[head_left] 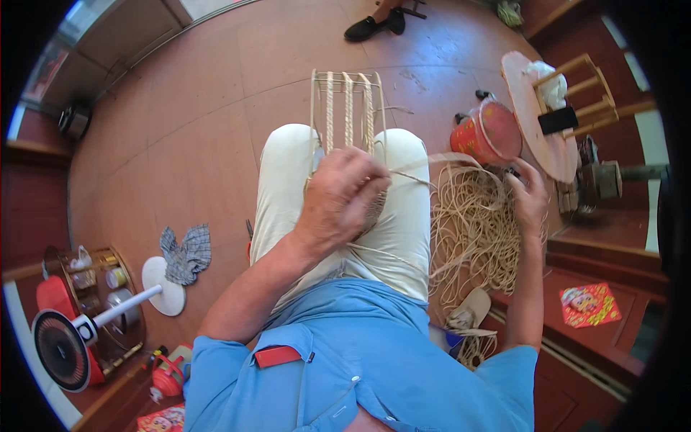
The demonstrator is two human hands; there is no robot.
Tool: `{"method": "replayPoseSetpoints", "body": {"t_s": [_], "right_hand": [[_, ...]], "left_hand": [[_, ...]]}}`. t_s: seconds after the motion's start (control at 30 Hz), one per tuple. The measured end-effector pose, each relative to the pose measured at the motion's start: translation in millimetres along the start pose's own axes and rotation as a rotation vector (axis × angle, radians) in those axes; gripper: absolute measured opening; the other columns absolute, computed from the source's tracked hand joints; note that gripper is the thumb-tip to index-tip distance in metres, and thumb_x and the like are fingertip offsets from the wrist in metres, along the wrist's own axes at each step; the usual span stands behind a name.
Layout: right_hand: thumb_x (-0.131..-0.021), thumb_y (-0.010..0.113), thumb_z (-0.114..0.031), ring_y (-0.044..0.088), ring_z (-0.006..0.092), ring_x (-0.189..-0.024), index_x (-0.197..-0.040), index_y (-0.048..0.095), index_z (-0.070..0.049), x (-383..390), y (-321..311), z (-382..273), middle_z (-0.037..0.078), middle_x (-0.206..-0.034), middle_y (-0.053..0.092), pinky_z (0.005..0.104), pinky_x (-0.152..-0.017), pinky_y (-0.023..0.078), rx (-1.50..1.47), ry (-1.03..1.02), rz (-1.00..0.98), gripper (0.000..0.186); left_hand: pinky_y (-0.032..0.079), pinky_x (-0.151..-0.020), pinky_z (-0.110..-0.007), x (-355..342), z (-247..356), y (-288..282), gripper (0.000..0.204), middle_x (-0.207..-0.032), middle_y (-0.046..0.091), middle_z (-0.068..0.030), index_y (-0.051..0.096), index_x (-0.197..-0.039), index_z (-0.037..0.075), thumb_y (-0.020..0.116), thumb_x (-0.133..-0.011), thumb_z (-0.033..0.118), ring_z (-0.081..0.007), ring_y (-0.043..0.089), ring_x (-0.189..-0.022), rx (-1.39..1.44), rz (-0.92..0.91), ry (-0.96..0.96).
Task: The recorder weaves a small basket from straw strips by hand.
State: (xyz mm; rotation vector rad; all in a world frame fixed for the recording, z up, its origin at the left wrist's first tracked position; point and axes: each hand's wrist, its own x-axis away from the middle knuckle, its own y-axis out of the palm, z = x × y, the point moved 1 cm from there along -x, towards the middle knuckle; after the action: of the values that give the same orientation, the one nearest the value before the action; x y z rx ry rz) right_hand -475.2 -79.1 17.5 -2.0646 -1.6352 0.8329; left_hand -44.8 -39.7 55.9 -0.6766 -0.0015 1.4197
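Over brown floor tiles (187, 144), beneath our curled left fingers (360, 173), the long tan cord-strung frame (348, 108) seems light, stiff, best held by its rails (314, 108); whether left or right fingers (532, 173) clamp, we cannot tell

Left hand (340, 198) is motion-blurred and hides part of the cord-strung frame (349, 111); can't read its grip. Pale strand (448, 158) is smeared too, contact with the right hand (530, 193) unclear. Another person's leg (386, 8) is cut by the top edge.
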Motion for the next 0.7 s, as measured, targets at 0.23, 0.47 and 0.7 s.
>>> {"method": "replayPoseSetpoints", "body": {"t_s": [0.23,0.47,0.7], "right_hand": [[-0.111,0.065,-0.012,0.065,0.0128,-0.078,-0.142,0.068,-0.004,52.6,133.8,-166.0,0.005,-0.112,0.075,0.033,-0.073,0.057,-0.233,-0.066,-0.475,0.032],[-0.115,0.056,-0.015,0.071,0.0266,-0.107,-0.12,0.071,0.0,20.7,100.2,-36.0,0.015,-0.109,0.072,0.0369,-0.1,0.055,0.015,-0.257,-0.202,0.022],[-0.108,0.064,-0.023,0.074,0.0391,-0.12,-0.137,0.077,-0.007,27.9,-224.8,191.2,0.02,-0.126,0.08,0.0442,-0.104,0.055,0.994,0.9,0.128,0.035]], "left_hand": [[0.051,-0.074,-0.022,-1.8,-3.6,-26.4,0.012,-0.097,0.072,-0.0018,0.067,-0.115,0.004,0.066,-0.116,0.016,-0.0065,0.06,-0.08,0.812,-0.055,-0.416],[0.041,-0.066,-0.023,0.8,-16.6,-40.8,0.014,-0.083,0.055,0.0046,0.065,-0.11,0.003,0.065,-0.116,0.016,-0.0047,0.05,-0.074,0.691,0.014,-0.405],[0.041,-0.068,-0.023,-6.4,-21.9,-38.3,0.017,-0.083,0.055,0.0047,0.065,-0.107,0.003,0.065,-0.115,0.018,-0.0046,0.049,-0.075,0.684,-0.007,-0.438]]}}
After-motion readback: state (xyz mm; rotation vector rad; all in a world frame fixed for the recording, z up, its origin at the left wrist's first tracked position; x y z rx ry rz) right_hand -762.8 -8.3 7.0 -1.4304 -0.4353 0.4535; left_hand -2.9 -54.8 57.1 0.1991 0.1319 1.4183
